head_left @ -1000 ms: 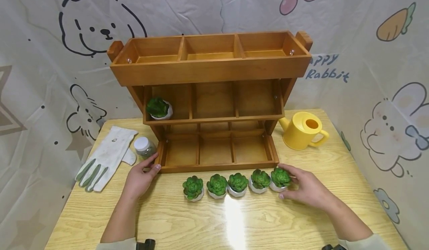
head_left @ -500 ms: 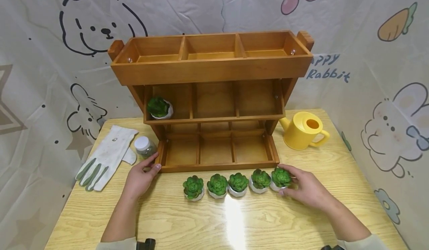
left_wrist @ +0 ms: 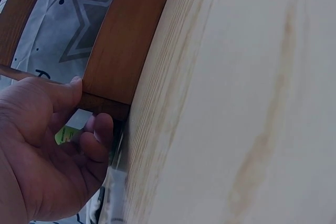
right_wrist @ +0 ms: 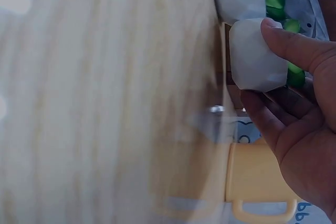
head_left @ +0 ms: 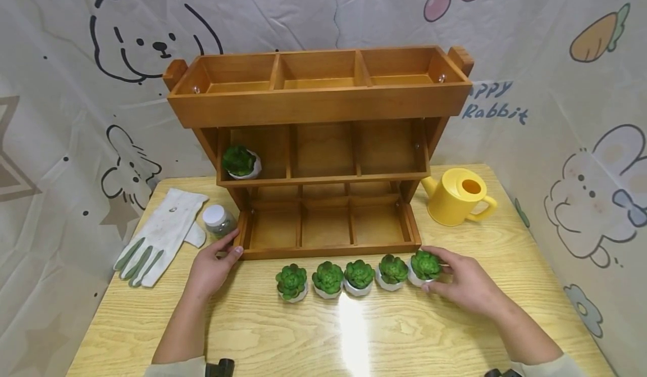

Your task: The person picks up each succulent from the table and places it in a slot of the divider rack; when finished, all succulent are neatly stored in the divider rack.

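My right hand (head_left: 467, 281) holds the rightmost potted succulent (head_left: 425, 265), a green rosette in a white faceted pot, with thumb and fingers on opposite sides. In the right wrist view, the thumb lies on the white pot (right_wrist: 257, 56). My left hand (head_left: 212, 267) grips the front left corner of the lowest tier of a brown wooden plant stand (head_left: 323, 251). The left wrist view shows the thumb on the wood (left_wrist: 118, 51) and curled fingers by its end. Several matching succulents (head_left: 359, 276) stand in a row before the stand. Another succulent (head_left: 240, 162) sits in the middle tier's left compartment.
A yellow watering can (head_left: 455, 197) stands right of the plant stand. To the left are a white-lidded jar (head_left: 218, 221), close to my left hand, and white-and-green gloves (head_left: 162, 236). A printed cloth (head_left: 323, 12) hangs behind the table (head_left: 283, 343).
My right hand and the succulent it holds have shifted slightly right, widening the gap to the neighbouring pot. The left hand stays on the stand's corner.
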A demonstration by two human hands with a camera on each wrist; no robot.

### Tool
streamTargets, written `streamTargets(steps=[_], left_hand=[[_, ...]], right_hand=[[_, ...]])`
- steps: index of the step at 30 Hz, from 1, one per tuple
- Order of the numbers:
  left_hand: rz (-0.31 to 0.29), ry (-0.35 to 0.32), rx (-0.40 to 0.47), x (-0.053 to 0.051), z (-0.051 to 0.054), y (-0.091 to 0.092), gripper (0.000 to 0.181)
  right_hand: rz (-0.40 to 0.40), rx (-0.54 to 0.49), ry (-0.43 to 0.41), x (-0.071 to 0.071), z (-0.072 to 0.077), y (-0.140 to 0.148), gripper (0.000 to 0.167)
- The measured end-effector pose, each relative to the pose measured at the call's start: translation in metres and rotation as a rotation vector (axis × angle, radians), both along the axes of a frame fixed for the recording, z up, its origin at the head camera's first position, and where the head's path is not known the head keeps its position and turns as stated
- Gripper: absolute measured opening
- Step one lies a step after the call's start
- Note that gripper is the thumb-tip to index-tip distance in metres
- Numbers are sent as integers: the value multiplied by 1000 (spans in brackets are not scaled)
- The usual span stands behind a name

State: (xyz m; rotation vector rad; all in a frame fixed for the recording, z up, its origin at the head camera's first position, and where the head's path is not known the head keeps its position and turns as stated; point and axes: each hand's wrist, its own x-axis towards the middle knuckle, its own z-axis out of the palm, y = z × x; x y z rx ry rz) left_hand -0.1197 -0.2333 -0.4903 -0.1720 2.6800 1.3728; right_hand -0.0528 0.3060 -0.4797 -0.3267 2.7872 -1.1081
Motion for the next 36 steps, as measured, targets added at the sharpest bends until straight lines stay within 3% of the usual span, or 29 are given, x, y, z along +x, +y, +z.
streamTargets(steps=[13, 36], left_hand=[[-12, 17, -18, 0, 0, 0, 52], [-6, -2, -23, -3, -3, -1, 53]], right_hand=[[-21, 7, 42, -1, 14, -2, 83], [-20, -20, 170, -9, 37, -13, 75]])
